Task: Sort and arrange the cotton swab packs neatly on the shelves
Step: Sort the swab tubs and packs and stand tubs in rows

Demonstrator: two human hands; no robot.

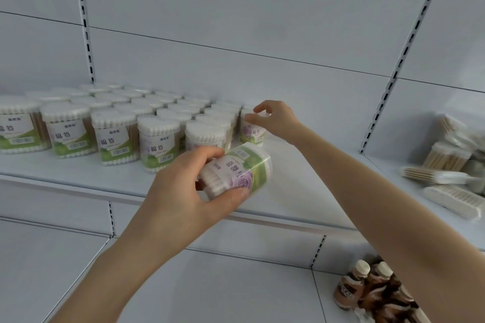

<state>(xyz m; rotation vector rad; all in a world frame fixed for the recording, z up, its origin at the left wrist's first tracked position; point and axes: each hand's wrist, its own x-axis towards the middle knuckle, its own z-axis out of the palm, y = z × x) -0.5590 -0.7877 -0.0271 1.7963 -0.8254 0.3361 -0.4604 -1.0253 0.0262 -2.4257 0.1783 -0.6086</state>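
Rows of cotton swab packs point(118, 123) stand upright along the left half of the white shelf point(301, 191). The person's right hand point(275, 119) reaches to the end pack point(252, 131) at the right of the rows and pinches its lid between thumb and fingertips. The left hand point(181, 181) grips a tilted pack point(236, 169), fingers curled round its top end, holding it nearly on its side above the shelf's front edge. Loose flat packs point(446, 165) lie heaped far right; brown bottles point(367, 286) sit on the shelf below.

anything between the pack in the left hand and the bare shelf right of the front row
Nothing visible. The held pack hangs over that bare shelf; the right hand holds the end pack behind it.
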